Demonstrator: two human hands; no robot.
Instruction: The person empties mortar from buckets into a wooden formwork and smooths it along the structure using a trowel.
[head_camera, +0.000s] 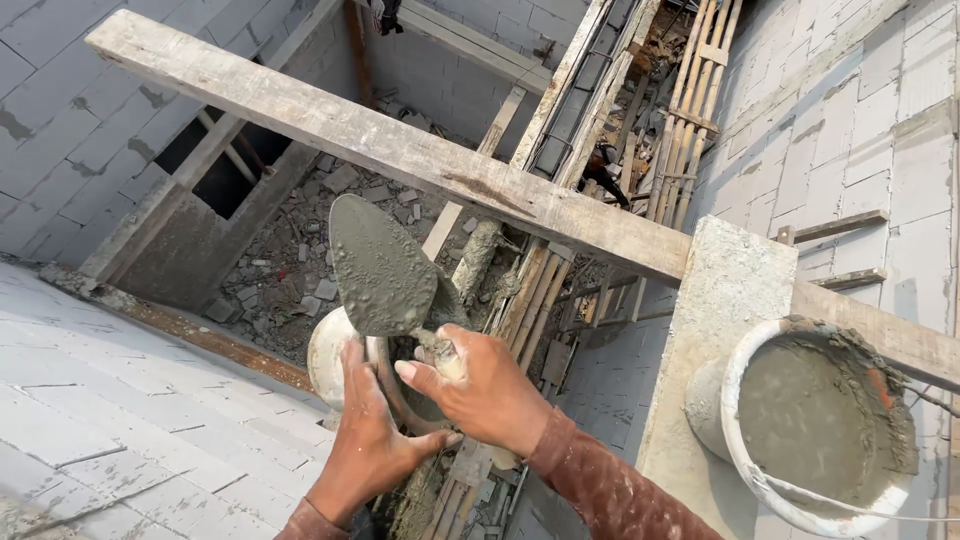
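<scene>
My right hand (487, 387) grips the handle of a trowel (378, 265) whose pointed blade stands up, coated in wet grey mortar. My left hand (367, 440) clasps the rim of a small white bucket (328, 352) just under the blade. Both hands are held out over a deep drop between block walls. A larger white bucket (812, 430) full of grey mortar rests on a concrete ledge (718, 300) at the right.
A long wooden plank (350, 130) crosses diagonally above the hands. Grey block walls (90, 420) rise at left and right. Far below lie rubble (290, 270), timber poles and a bamboo ladder (690, 110). A person (603, 168) is down near the ladder.
</scene>
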